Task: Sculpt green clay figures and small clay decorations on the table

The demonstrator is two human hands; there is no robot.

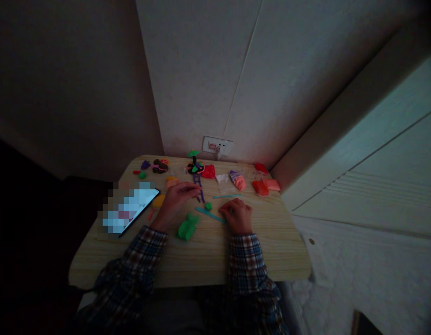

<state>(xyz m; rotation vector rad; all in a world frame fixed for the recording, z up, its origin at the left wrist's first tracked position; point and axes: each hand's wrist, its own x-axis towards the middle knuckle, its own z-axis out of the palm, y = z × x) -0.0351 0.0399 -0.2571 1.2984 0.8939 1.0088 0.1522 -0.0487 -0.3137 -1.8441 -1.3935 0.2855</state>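
My left hand [177,200] is raised above the table, fingertips pinched together beside a purple clay ladder [202,195]. Whatever sits between those fingertips is too small and dark to make out. My right hand [239,216] has its thumb and fingers closed in a pinch near the end of a blue modelling tool [210,214]; what it holds, if anything, is hidden. Between the hands lies a small green clay ball [208,206]. Closer to me is a larger lump of green clay [187,228], apparently in a wrapper. A second thin blue tool [226,196] lies beyond my right hand.
On the wooden table [271,251], a lit tablet or phone [138,209] lies left. A colourful clay model [195,166] stands at the back beside a red packet [209,171]. Orange-red packets [260,187] lie at right. A wall socket [217,146] is behind.
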